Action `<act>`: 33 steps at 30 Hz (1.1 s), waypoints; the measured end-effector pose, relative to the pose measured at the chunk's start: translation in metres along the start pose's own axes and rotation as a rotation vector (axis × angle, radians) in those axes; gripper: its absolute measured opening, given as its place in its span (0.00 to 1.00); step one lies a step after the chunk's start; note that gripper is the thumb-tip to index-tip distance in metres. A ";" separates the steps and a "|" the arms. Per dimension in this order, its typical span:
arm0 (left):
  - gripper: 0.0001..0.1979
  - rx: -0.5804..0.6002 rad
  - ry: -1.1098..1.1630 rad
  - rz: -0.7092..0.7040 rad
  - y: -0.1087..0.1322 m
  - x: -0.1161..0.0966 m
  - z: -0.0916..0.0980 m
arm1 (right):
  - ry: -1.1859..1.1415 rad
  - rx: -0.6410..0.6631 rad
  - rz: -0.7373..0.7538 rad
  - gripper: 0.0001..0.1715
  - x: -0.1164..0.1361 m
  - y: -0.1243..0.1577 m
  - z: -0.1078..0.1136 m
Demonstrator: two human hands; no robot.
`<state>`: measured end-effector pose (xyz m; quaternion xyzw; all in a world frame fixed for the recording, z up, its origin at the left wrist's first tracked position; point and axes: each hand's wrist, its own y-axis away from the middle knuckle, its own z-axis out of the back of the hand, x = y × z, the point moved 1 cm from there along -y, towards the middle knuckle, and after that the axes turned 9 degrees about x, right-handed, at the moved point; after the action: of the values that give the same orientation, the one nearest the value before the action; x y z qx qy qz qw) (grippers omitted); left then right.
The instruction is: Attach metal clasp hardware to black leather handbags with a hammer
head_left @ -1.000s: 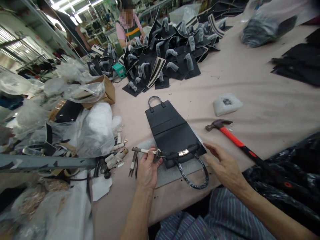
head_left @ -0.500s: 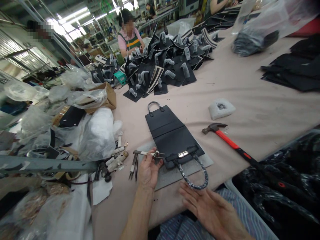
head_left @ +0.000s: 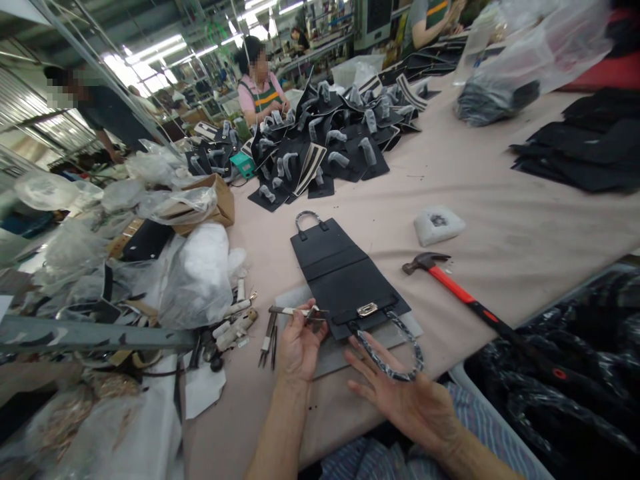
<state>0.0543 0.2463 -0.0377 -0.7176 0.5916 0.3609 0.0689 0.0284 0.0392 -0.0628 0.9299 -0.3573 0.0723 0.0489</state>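
Right hand (head_left: 400, 400), fingers spread and grip released, has dropped onto the black bag's wrapped handle (head_left: 411, 340), while left hand (head_left: 300, 347) clenches white-handled pliers (head_left: 287, 311).

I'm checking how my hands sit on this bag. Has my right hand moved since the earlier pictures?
Yes: against the black bag panel, your right hand has moved down and left, from beside the panel's right side to the bag handle.

Fluorescent ceiling tubes (head_left: 155, 50) light the factory hall (head_left: 210, 67) beside a ribbed metal wall (head_left: 30, 110)
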 end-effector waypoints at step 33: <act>0.20 0.010 -0.325 0.063 -0.013 0.017 -0.022 | 1.915 -0.910 0.000 0.12 0.116 -0.023 0.021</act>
<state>0.0757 0.2249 -0.0363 -0.6303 0.5968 0.4715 0.1557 0.1312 -0.0232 -0.0650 0.3792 -0.1631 0.6343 0.6537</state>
